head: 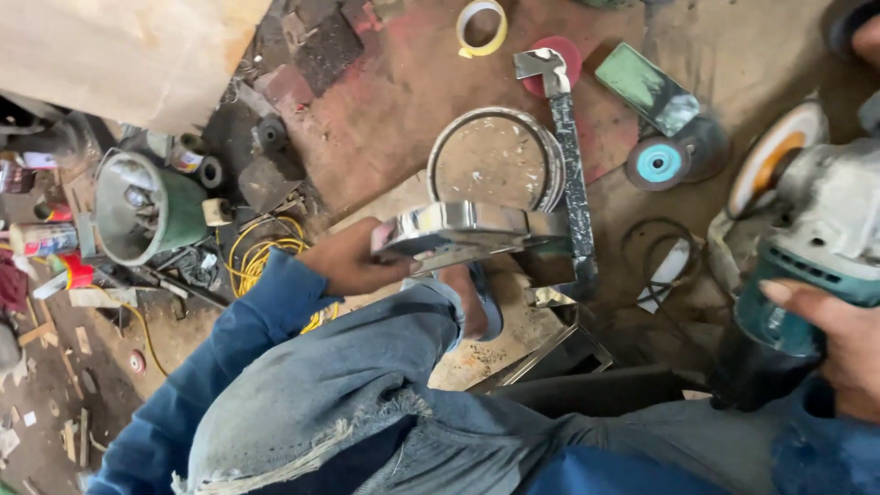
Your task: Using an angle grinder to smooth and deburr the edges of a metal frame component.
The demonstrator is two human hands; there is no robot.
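My left hand [353,261] grips the near end of a shiny curved steel band [467,227], held level above my knee in faded jeans. A steel ring [495,158] lies flat on the floor just beyond the band, beside a dark flat metal bar [570,174] with a bright angled end. My right hand [839,344] holds a teal and grey angle grinder [807,238] at the right edge, its worn disc [775,156] facing the floor work. The grinder is well apart from the band.
A blue-centred grinding disc [658,163], a green rectangular block [647,88], a roll of yellow tape [481,26] and a red disc [568,55] lie beyond. A green bucket of tools [151,209], yellow cable [261,257] and spray cans [46,240] crowd the left. A wooden board [128,55] stands top left.
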